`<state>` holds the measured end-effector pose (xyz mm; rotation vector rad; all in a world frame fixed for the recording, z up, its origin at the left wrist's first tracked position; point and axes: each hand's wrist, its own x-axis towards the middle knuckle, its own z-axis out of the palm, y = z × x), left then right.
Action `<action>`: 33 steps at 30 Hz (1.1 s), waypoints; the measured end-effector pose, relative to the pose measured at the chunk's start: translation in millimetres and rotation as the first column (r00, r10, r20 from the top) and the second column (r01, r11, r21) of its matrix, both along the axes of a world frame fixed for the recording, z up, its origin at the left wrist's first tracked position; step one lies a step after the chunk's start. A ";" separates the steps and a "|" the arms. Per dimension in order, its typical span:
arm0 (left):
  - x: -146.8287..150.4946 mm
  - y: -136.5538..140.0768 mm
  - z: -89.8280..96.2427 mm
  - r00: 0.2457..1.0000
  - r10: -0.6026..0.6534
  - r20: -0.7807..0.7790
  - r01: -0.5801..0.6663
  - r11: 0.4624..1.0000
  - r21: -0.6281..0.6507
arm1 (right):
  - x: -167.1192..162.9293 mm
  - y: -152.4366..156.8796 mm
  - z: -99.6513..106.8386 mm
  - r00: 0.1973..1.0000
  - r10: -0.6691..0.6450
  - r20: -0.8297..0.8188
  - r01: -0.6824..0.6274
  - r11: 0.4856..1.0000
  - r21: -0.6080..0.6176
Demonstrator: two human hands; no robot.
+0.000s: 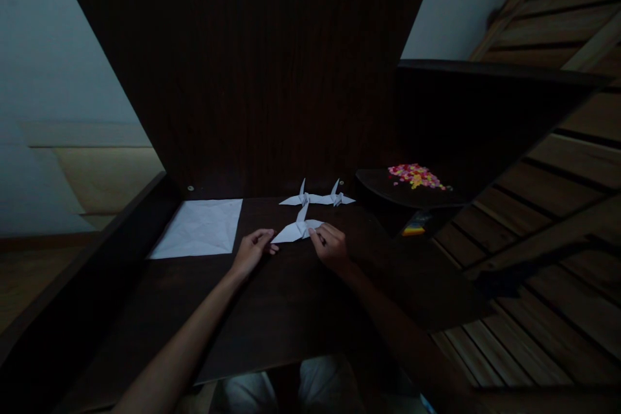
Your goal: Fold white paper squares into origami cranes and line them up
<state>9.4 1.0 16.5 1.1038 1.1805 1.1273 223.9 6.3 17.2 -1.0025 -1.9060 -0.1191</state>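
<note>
A white origami paper crane [297, 230] is between my two hands, its wings spread sideways and a pointed end rising. My left hand [253, 251] is closed at its left wing tip, with the fingertips around the point. The right wing is pinched between the thumb and fingers of my right hand [330, 244], which cover its outer end. Just behind, two more folded white cranes, a left one [297, 200] and a right one [338, 198], sit side by side along the back panel.
A creased white paper sheet [201, 228] lies at left on the dark desk [262, 317]. On a curved corner shelf [376, 182] at right is a heap of small colourful pieces [416, 175]. A small yellow-and-blue item [414, 225] sits below it. A raised side board [97, 249] borders the left.
</note>
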 end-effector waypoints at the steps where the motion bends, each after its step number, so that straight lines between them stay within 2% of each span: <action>1: -1.9 2.0 -1.3 1.000 0.019 0.007 -0.019 1.000 0.010 | 4.6 2.7 1.0 0.998 -0.054 0.034 0.053 0.998 0.022; 3: -5.6 5.3 -4.0 0.999 0.041 -0.017 -0.040 0.998 0.042 | 15.1 8.2 2.6 0.982 -0.161 0.099 0.153 0.985 0.079; 6: -10.9 7.8 -6.6 0.973 0.143 -0.184 -0.116 0.982 0.150 | 31.7 15.6 3.7 0.930 -0.324 0.172 0.310 0.945 0.106; 10: -17.5 8.5 -6.6 0.853 0.304 -0.424 -0.158 0.926 0.344 | 51.0 22.1 3.9 0.843 -0.490 0.222 0.487 0.870 0.070; 13: -22.3 10.0 -6.5 0.769 0.385 -0.510 -0.142 0.881 0.451 | 61.4 24.8 5.2 0.764 -0.604 0.228 0.617 0.787 0.017; 17: -27.7 12.3 -7.7 0.682 0.449 -0.577 -0.102 0.840 0.533 | 69.8 26.3 8.5 0.680 -0.673 0.291 0.722 0.684 -0.105; 20: -30.6 12.1 -7.8 0.604 0.487 -0.631 -0.062 0.818 0.572 | 72.6 27.3 9.1 0.654 -0.681 0.328 0.751 0.636 -0.178; 24: -34.2 9.9 -5.4 0.469 0.518 -0.715 -0.018 0.816 0.578 | 72.8 31.0 5.8 0.649 -0.669 0.363 0.758 0.610 -0.232; 29: -38.9 8.4 0.5 0.268 0.519 -0.811 -0.014 0.844 0.536 | 70.2 38.5 0.3 0.665 -0.639 0.386 0.743 0.621 -0.250; 33: -43.0 8.5 4.2 0.182 0.497 -0.848 -0.049 0.866 0.497 | 68.6 43.6 -2.5 0.679 -0.642 0.357 0.731 0.639 -0.241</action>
